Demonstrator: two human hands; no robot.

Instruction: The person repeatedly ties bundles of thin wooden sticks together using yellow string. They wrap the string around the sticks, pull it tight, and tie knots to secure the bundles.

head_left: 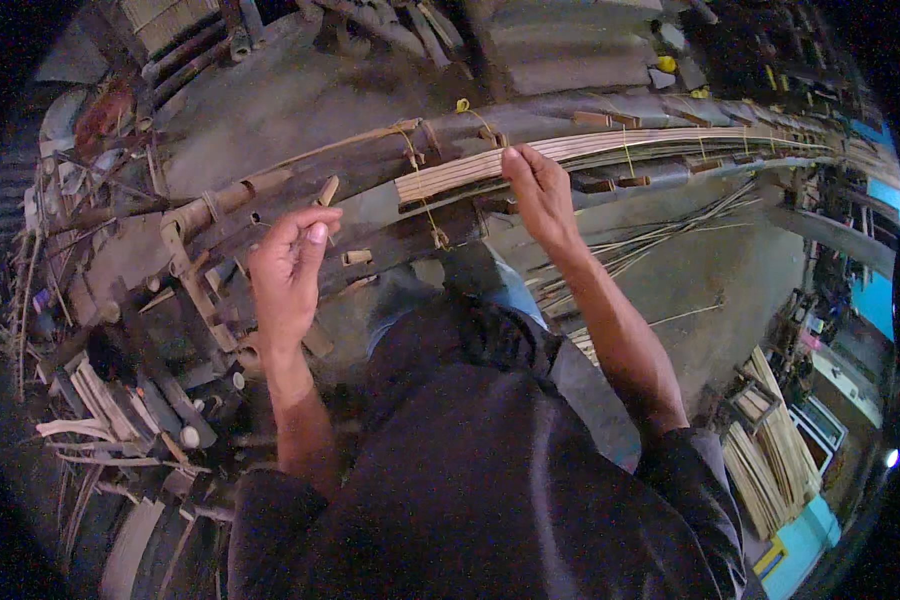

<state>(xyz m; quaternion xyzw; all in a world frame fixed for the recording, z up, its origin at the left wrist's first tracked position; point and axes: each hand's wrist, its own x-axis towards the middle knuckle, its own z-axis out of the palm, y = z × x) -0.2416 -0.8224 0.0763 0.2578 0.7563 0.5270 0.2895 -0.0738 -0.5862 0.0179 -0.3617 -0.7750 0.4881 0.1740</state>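
A long bundle of pale, thin wooden or bamboo strips (455,172) lies along a raised beam and runs off to the far right. Yellow cords (417,185) loop around it, with small wooden pegs (597,186) along its sides. Over the bundle, near its left end, my right hand (542,195) is closed in a fist-like pinch; what it holds, if anything, is hidden. Left of the bundle's end, my left hand (292,265) is raised with curled fingers and the thumb close to the forefinger. Whatever is between them is too small to name. Just beyond its fingertips shows a short wooden piece (328,190).
A bamboo frame (200,300) stands by my left hand. Cut poles and split pieces (120,400) are heaped at the lower left. Long thin sticks (660,235) lie on the floor beyond my right forearm. Stacked slats (770,460) stand at the lower right.
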